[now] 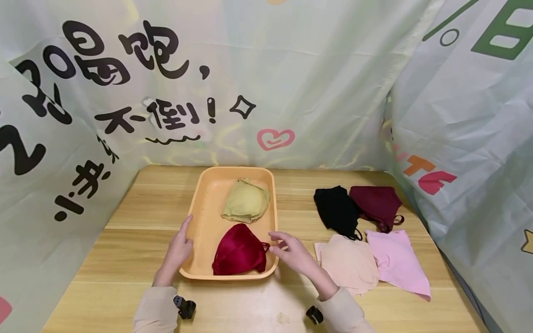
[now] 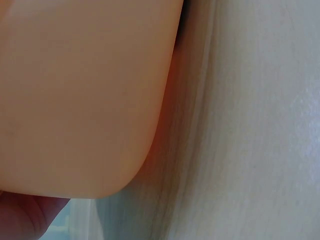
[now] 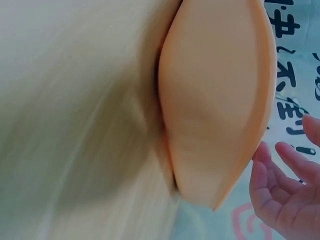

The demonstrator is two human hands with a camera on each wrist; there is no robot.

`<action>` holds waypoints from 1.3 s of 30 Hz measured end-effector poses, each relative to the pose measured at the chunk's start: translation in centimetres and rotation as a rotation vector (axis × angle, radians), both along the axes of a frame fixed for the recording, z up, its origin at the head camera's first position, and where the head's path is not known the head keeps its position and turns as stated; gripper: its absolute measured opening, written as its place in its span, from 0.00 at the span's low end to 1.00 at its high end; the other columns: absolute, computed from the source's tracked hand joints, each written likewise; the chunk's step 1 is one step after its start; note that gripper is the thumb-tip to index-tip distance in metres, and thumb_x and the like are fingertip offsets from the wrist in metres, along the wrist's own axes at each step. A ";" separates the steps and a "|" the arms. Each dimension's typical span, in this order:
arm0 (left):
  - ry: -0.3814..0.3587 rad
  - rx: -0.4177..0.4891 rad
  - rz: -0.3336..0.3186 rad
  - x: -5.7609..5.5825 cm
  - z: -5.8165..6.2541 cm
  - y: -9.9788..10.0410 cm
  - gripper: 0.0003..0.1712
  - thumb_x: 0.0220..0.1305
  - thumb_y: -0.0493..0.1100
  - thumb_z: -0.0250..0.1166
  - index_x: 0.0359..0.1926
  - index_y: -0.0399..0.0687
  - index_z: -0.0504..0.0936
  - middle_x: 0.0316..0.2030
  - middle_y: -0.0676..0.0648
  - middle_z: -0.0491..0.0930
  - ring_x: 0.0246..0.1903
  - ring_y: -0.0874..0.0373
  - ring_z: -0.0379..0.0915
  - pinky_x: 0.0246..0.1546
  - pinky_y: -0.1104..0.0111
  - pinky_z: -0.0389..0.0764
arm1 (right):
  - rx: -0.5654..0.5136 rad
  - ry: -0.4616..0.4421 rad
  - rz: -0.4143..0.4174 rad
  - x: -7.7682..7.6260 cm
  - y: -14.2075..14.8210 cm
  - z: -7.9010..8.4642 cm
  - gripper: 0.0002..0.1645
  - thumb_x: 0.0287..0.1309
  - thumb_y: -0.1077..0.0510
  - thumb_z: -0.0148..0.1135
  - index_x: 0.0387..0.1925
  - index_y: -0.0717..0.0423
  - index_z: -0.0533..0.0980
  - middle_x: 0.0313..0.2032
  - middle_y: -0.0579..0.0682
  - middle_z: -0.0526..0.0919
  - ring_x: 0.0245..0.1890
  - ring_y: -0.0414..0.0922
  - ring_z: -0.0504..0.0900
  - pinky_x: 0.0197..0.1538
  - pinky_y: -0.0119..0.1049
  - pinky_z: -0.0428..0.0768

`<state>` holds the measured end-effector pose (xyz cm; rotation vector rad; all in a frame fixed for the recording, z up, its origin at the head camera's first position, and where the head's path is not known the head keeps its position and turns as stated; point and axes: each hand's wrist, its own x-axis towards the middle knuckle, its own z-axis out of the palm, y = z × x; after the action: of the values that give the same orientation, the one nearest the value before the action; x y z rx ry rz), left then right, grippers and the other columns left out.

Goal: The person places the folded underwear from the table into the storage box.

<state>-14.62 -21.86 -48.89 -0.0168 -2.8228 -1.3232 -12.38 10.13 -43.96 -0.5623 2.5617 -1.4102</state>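
An orange plastic tray (image 1: 204,203) lies on the wooden table with two folded bras in it. A yellow-beige bra (image 1: 245,201) is toward the far end, and a shiny red bra (image 1: 239,252) with thin straps is at the near end. My left hand (image 1: 176,252) holds the tray's left side, thumb at the rim and fingers along the outer wall; only part of it shows in the left wrist view. My right hand (image 1: 293,252) is at the right rim, fingers loosely bent, fingertips close to the red bra's straps. In the right wrist view its fingertips meet the tray's edge.
Right of the tray lie a black bra (image 1: 337,210), a burgundy bra (image 1: 376,203), a peach folded garment (image 1: 350,263) and a pink folded garment (image 1: 397,259). Printed curtains (image 1: 325,92) enclose the table (image 1: 137,236) at the back and sides.
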 end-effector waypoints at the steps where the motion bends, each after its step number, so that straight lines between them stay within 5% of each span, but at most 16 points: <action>1: 0.001 -0.002 0.001 0.0 0.0 0.0 0.39 0.54 0.23 0.46 0.68 0.37 0.49 0.57 0.24 0.63 0.17 0.58 0.56 0.19 0.69 0.66 | -0.007 0.001 -0.011 0.0 0.2 -0.2 0.23 0.58 0.60 0.57 0.54 0.66 0.71 0.46 0.64 0.77 0.38 0.51 0.78 0.38 0.33 0.77; 11: -0.029 0.008 0.001 0.0 0.1 -0.1 0.39 0.56 0.25 0.45 0.69 0.39 0.47 0.53 0.26 0.66 0.13 0.62 0.53 0.15 0.73 0.65 | -0.039 -0.042 -0.123 0.5 2.9 -0.5 0.23 0.58 0.60 0.57 0.53 0.68 0.70 0.43 0.61 0.78 0.38 0.52 0.78 0.42 0.40 0.77; 17: -0.011 0.002 0.003 0.1 0.2 0.0 0.39 0.55 0.24 0.45 0.68 0.38 0.48 0.57 0.25 0.62 0.15 0.60 0.54 0.18 0.71 0.66 | -0.050 -0.079 -0.192 0.9 5.0 -0.6 0.23 0.58 0.62 0.56 0.54 0.70 0.69 0.43 0.63 0.78 0.38 0.50 0.78 0.41 0.36 0.77; 22: -0.009 0.002 0.004 0.1 0.2 0.0 0.39 0.55 0.24 0.46 0.68 0.38 0.48 0.57 0.25 0.62 0.14 0.60 0.54 0.17 0.71 0.66 | -0.003 -0.072 -0.277 0.8 7.1 -0.9 0.23 0.58 0.64 0.56 0.54 0.69 0.69 0.44 0.63 0.78 0.39 0.51 0.78 0.37 0.35 0.78; 30: -0.018 0.002 -0.004 -0.1 0.0 0.0 0.39 0.55 0.24 0.45 0.69 0.39 0.47 0.59 0.24 0.60 0.15 0.59 0.56 0.17 0.71 0.66 | 0.126 -0.025 -0.360 1.1 10.1 -1.3 0.25 0.59 0.61 0.55 0.56 0.69 0.67 0.47 0.66 0.77 0.44 0.58 0.77 0.49 0.50 0.74; 39: -0.027 0.000 -0.005 0.0 0.0 0.0 0.39 0.55 0.25 0.45 0.69 0.39 0.46 0.57 0.23 0.61 0.14 0.60 0.56 0.16 0.72 0.66 | 0.163 -0.029 -0.429 2.1 12.6 -2.0 0.25 0.58 0.61 0.55 0.55 0.69 0.68 0.49 0.70 0.74 0.47 0.62 0.76 0.53 0.52 0.73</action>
<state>-14.64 -21.91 -48.88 -0.0058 -2.8464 -1.3349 -10.29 22.68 -46.00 0.0388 2.8520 -1.2835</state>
